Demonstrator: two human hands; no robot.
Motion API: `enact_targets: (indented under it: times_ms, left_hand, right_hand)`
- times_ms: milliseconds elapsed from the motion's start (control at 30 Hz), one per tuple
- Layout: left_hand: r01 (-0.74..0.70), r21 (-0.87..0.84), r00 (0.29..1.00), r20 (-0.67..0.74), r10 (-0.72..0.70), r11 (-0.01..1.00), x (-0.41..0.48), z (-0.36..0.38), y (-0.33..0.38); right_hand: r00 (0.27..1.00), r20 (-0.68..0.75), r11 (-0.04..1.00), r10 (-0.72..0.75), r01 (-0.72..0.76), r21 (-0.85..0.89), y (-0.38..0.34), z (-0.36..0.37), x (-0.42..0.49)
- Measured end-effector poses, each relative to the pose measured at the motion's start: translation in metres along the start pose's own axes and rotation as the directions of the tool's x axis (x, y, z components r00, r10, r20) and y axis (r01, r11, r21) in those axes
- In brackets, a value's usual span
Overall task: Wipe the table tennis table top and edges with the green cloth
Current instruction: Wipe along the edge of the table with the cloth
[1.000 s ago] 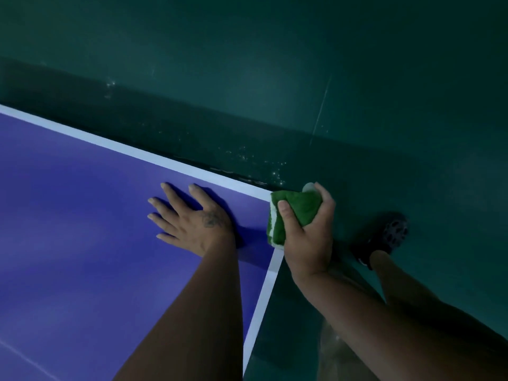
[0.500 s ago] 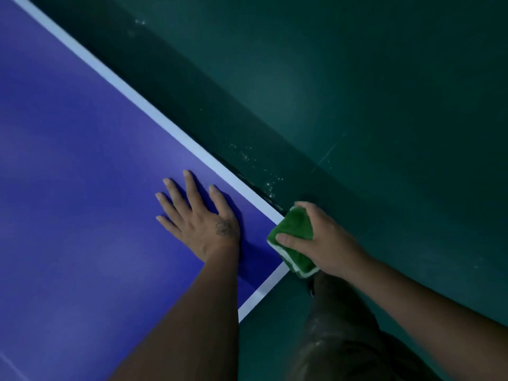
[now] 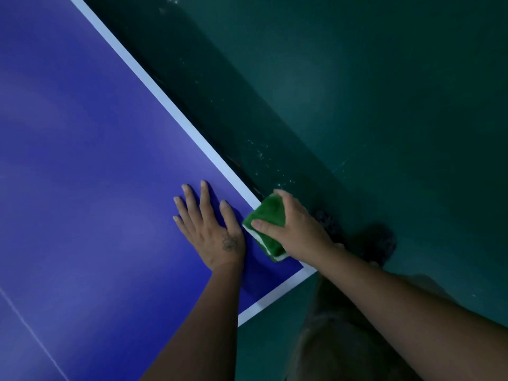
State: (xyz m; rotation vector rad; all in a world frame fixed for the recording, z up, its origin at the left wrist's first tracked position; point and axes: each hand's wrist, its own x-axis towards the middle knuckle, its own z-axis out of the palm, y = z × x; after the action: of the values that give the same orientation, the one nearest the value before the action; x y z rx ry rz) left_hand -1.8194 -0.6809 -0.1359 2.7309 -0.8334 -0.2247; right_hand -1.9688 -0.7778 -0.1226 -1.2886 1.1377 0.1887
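- The table tennis table (image 3: 96,188) has a blue top with a white border. Its near right corner lies by the right wrist.
- The left hand (image 3: 213,232) lies flat on the tabletop near that corner, fingers straight and spread, holding nothing.
- Just beside it, the right hand (image 3: 298,229) grips the folded green cloth (image 3: 265,218), thumb on top and fingers curled over its far side.
- The cloth sits on the right edge's white line, just past the corner.
- Beyond the edge lies the dark green floor (image 3: 384,105), with a dark shoe (image 3: 380,243) on it.
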Motion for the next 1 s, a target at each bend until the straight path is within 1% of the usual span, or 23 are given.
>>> enact_targets:
  times_ms: [100,167,233,267,333,367,400,500,700,800,900,1000]
  left_hand:
    - [0.001,-0.07,1.0,0.028,0.001,0.998,0.019,-0.008,-0.003]
    - [0.04,-0.043,0.999,0.015,-0.04,0.998,0.055,-0.01,-0.004]
    - [0.174,0.026,0.984,-0.033,-0.173,0.984,0.101,-0.012,-0.003]
    - [0.27,0.046,0.962,-0.06,-0.267,0.962,0.122,-0.012,-0.002]
    - [0.45,0.055,0.89,-0.11,-0.443,0.891,0.15,-0.009,0.001]
    - [0.505,0.06,0.859,-0.127,-0.495,0.861,0.157,-0.007,0.002]
    - [0.529,0.068,0.845,-0.139,-0.517,0.846,0.16,-0.005,0.003]
    - [0.538,0.083,0.839,-0.145,-0.524,0.839,0.159,-0.005,0.005]
    - [0.552,0.103,0.831,-0.144,-0.537,0.827,0.161,-0.004,0.007]
    - [0.55,0.105,0.833,-0.145,-0.534,0.829,0.16,-0.007,0.009]
    - [0.546,0.108,0.836,-0.14,-0.531,0.831,0.16,-0.008,0.01]
    - [0.548,0.115,0.835,-0.132,-0.534,0.829,0.16,-0.007,0.009]
  right_hand:
    - [0.996,0.065,0.998,0.054,-0.051,-0.043,0.025,-0.011,-0.029]
    - [0.995,0.065,0.996,0.077,-0.073,-0.054,0.038,-0.015,-0.045]
    - [0.996,0.046,0.996,0.071,-0.069,-0.05,0.041,-0.015,-0.051]
    - [0.997,0.042,0.996,0.064,-0.062,-0.063,0.04,-0.014,-0.05]
    - [0.997,0.044,0.995,0.061,-0.057,-0.085,0.033,-0.012,-0.043]
    - [0.996,0.051,0.994,0.068,-0.063,-0.087,0.028,-0.012,-0.037]
    - [0.995,0.058,0.994,0.076,-0.071,-0.082,0.022,-0.011,-0.03]
    - [0.993,0.078,0.996,0.084,-0.081,-0.044,-0.011,-0.009,-0.001]
    - [0.999,0.038,0.999,-0.023,0.025,-0.037,-0.108,0.006,0.104]
    - [0.996,0.057,0.996,-0.062,0.065,-0.061,-0.148,0.007,0.144]
    - [0.994,0.082,0.993,-0.068,0.076,-0.093,-0.152,0.004,0.145]
    - [0.993,0.114,0.988,-0.029,0.045,-0.145,-0.12,-0.003,0.109]
